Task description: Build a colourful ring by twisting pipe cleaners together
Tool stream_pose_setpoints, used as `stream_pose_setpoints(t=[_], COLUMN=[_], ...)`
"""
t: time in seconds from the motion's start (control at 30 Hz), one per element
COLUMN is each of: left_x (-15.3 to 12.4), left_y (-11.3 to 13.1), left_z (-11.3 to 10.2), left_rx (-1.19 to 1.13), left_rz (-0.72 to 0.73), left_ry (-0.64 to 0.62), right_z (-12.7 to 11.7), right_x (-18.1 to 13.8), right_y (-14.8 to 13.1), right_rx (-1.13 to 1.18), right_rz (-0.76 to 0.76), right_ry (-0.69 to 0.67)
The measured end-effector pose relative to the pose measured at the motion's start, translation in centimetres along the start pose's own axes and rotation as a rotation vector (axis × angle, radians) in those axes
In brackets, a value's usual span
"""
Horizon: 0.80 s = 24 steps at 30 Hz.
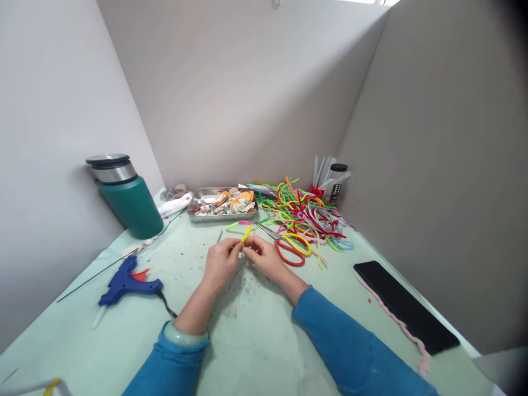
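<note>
Two blue sleeves (355,352) reach in from the near edge, the left wrist ringed by a pale green bangle (185,334). Both hands meet over the middle of the table (256,341). The left grip (220,259) and the right grip (264,256) are each pinched closed on the lower end of a short yellow pipe cleaner (246,234), fingertips almost touching. The pipe cleaner is fuzzy and bright, and it curves up and away from the fingers, just above the table. Whether the pink and green bit (239,223) beyond its tip is joined to it, I cannot tell.

The table is covered in pale mint green, flecked with dark trimmings beneath the hands. To the left lies a blue glue gun (126,283), its black cord running toward the left sleeve. Just right of the right grip lie red-handled scissors (289,250), and further right is a flat black slab (406,308) with a pink pipe cleaner (391,318) along its near edge. Behind the scissors spreads a tangled heap of pipe cleaners (307,212) in many colours. Left of it sits a metal tray (223,218) of small coloured pieces, and further left a green flask (130,201) with a steel lid. A black-capped bottle (336,184) stands in the far right corner. Plain grey partition walls (247,99) close in the table on three sides.
</note>
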<state>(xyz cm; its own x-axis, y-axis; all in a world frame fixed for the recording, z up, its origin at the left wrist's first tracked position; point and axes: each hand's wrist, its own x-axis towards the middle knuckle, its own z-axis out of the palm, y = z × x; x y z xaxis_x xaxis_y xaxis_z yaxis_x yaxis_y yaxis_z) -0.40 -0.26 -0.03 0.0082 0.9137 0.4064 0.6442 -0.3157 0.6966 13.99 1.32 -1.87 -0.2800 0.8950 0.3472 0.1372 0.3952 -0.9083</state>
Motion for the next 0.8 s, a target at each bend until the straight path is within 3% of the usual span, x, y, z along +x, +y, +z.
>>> stream_pose_setpoints(t=[0.17,0.47,0.67,0.8], left_x=[0.0,-0.1,-0.4,-0.6], left_y=[-0.2,0.0,-0.1,0.2], left_z=[0.1,0.0,0.1,0.1], left_rx=[0.003,-0.017,0.144,0.238], left_rz=[0.013,-0.034,0.126,0.188], left_ry=[0.008,0.050,0.059,-0.044], right_z=[0.2,-0.1,0.1,0.1], right_x=[0.0,-0.5,-0.8,-0.9], right_y=[0.4,-0.6,-0.9,-0.9], right_rx=[-0.182,-0.230,-0.350,-0.383], right_rz=[-0.079,-0.166,-0.303,-0.331], right_ry=[0.017,0.168,0.229,0.231])
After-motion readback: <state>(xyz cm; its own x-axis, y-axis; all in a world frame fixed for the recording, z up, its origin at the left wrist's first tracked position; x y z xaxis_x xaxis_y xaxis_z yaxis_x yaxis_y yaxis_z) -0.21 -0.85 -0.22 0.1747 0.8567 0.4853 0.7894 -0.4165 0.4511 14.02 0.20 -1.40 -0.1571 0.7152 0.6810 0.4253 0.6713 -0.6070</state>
